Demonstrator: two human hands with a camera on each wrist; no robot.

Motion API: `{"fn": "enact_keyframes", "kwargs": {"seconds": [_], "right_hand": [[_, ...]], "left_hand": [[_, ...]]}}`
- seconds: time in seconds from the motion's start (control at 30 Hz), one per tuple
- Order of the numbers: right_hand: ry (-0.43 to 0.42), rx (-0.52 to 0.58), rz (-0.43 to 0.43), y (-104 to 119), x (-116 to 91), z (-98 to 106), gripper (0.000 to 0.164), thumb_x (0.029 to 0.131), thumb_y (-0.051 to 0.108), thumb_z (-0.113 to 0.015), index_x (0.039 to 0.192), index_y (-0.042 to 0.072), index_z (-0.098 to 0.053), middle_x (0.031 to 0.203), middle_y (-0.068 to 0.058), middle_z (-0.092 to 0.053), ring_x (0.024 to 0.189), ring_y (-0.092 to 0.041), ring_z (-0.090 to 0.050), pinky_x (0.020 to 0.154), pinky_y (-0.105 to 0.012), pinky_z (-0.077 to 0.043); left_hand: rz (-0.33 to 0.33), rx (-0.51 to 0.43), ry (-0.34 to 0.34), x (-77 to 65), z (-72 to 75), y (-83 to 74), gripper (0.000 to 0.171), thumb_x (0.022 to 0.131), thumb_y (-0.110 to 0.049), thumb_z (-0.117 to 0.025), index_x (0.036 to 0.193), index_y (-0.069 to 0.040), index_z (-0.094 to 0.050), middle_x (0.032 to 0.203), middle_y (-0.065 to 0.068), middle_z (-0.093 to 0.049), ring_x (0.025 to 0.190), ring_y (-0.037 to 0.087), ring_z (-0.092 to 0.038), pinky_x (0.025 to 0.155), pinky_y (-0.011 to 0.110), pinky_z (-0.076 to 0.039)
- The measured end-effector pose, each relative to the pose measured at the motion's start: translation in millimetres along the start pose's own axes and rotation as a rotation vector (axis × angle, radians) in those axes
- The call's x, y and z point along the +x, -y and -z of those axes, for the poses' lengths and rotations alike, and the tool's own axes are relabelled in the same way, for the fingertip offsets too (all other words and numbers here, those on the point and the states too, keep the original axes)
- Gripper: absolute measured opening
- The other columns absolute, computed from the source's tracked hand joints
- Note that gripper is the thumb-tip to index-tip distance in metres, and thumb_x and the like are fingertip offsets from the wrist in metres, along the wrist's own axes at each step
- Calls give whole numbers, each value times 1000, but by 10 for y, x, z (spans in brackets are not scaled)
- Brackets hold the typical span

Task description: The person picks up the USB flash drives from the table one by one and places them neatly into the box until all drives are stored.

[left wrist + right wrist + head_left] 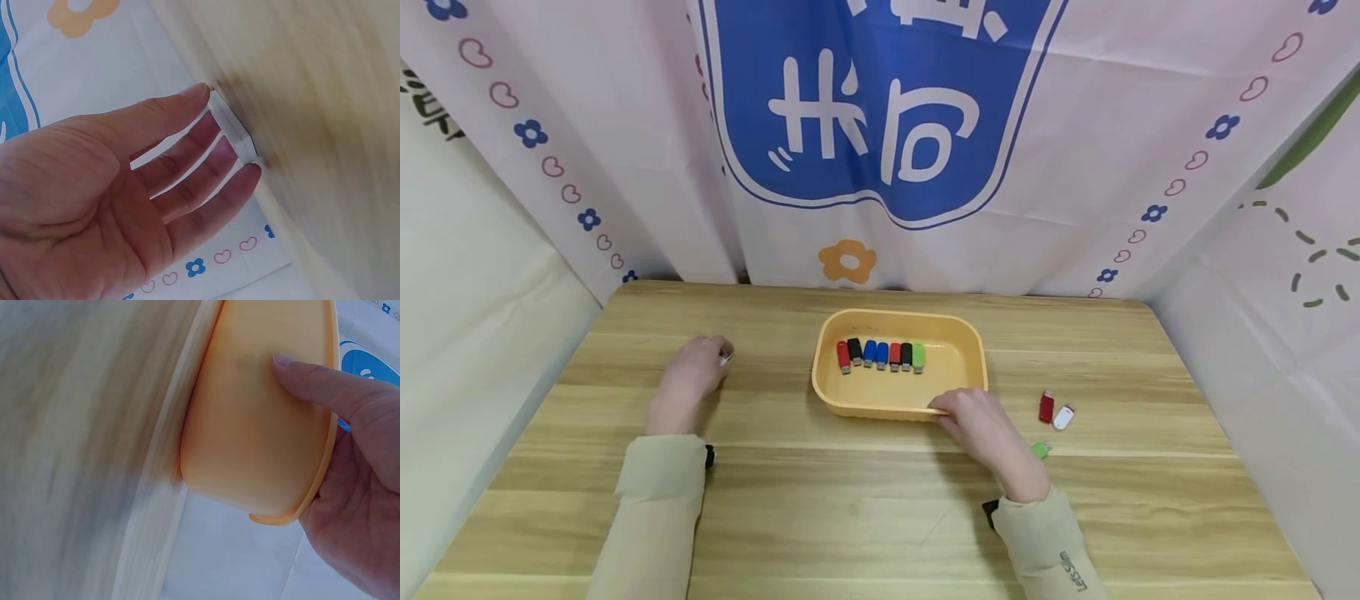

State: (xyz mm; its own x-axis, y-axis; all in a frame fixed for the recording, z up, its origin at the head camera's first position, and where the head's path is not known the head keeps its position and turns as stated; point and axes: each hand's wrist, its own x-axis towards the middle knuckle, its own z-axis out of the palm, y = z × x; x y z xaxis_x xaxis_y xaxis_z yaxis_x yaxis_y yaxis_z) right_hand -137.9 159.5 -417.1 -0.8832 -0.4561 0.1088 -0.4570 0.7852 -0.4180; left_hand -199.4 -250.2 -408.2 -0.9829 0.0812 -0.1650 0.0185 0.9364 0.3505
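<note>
My left hand [688,375] is at the left of the table, pinching a slim white bar-shaped thing [232,127] between thumb and fingertips, close over the wood. Its exact kind I cannot tell. My right hand [977,423] grips the near right rim of a yellow plastic tray [868,410]. In the right wrist view the thumb lies along the tray's outer wall [250,437], and the other fingers are hidden behind the rim. Inside the tray, several USB flash drives stand side by side in a row, among them a blue one [882,356] and a light green one [918,357].
Right of the tray lie a red USB flash drive [1046,407], a white one [1063,417] and a green one [1041,450], partly behind my right wrist. The wooden table [850,508] ends at a printed white curtain [1075,167] behind.
</note>
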Motion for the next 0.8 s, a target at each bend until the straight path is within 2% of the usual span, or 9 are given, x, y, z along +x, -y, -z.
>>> {"fn": "enact_keyframes", "kwargs": {"seconds": [0.07, 0.17, 0.3, 0.43, 0.67, 0.8], "right_hand": [[-1, 0, 5, -2, 0, -4, 7, 87, 8, -75, 89, 14, -78, 91, 0, -78, 82, -13, -72, 77, -34, -59], [2, -1, 10, -5, 1, -9, 7, 87, 9, -75, 89, 14, -79, 90, 0, -78, 82, -12, -72, 76, -33, -59], [2, -5, 18, -6, 3, -11, 6, 87, 9, -75, 89, 14, -78, 89, 1, -78, 80, -11, -71, 75, -32, -58], [-1, -7, 20, -7, 0, -11, 7, 87, 8, -75, 88, 14, -78, 89, 0, -78, 80, -12, -71, 74, -32, -58], [-2, -5, 16, -4, -6, -8, 7, 87, 8, -75, 89, 13, -79, 90, -1, -78, 82, -14, -73, 76, -33, -59], [-9, -7, 20, -7, -5, -8, 7, 87, 8, -75, 89, 13, -79, 90, -1, -78, 82, -14, -73, 76, -34, -59]], "left_hand": [[-7, -2, -31, 4, -24, 38, 31, 91, 1, -62, 121, 7, -61, 123, 33, -59, 116, 50, -55, 99, 60, -45], [-3, -22, -33, -9, -22, 74, 29, 91, 1, -62, 119, 8, -60, 120, 32, -61, 114, 48, -56, 97, 59, -46], [18, -66, 15, -34, 23, 97, 37, 90, 0, -63, 124, 10, -54, 120, 33, -61, 111, 48, -58, 92, 58, -48], [48, -92, 53, -40, 53, 97, 44, 85, -3, -69, 124, 10, -53, 112, 29, -63, 99, 41, -61, 83, 51, -51], [45, -58, 72, -52, 66, 55, 32, 84, -10, -73, 110, 6, -61, 93, 17, -62, 85, 30, -57, 75, 42, -48], [46, -63, 67, -53, 80, 8, 29, 85, -10, -72, 108, 5, -61, 90, 15, -61, 82, 27, -56, 72, 39, -47]]}}
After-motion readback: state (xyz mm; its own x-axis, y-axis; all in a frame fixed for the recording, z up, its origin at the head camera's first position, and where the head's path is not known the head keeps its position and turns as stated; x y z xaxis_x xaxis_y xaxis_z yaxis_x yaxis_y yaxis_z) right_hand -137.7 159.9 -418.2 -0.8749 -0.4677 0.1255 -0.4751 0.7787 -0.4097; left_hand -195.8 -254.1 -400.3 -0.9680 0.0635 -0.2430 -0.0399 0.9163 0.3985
